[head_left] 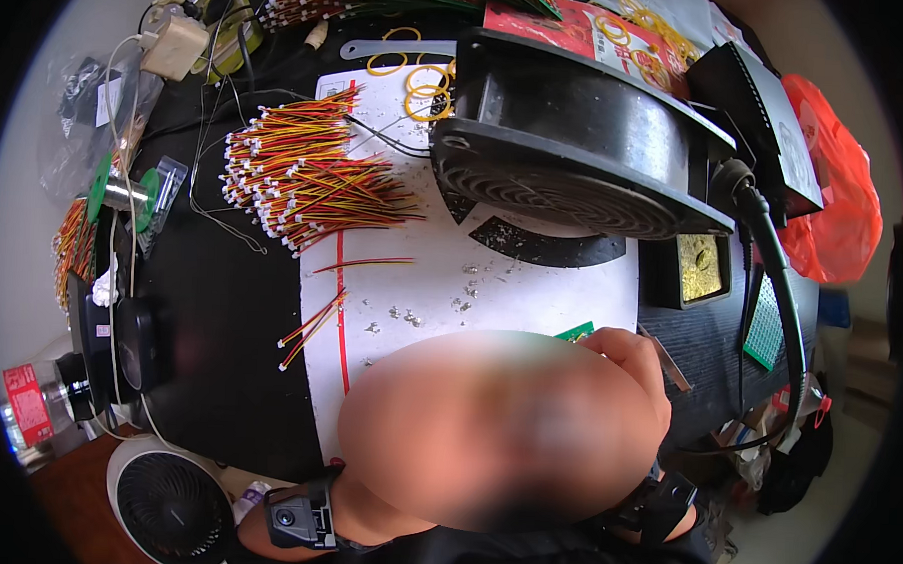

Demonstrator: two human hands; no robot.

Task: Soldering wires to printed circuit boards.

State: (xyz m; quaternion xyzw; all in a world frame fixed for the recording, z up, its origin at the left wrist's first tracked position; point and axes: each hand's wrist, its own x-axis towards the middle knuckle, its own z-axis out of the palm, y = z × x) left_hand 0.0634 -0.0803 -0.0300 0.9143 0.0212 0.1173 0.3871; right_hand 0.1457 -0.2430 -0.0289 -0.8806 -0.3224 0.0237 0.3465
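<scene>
Cluttering black table [225,364]: wires [301,182], sheet [432,281]; white fan [172,506] beside.

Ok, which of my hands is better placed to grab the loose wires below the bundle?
Probably your left: the loose wires lie on that side, nearer your left forearm. Your right hand is farther over, at the green board. Blur hides your left hand.

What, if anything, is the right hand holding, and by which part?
It cannot be told for certain: part of a flat green circuit board shows beside a bent finger of the right hand, but blur hides the grip.
</scene>
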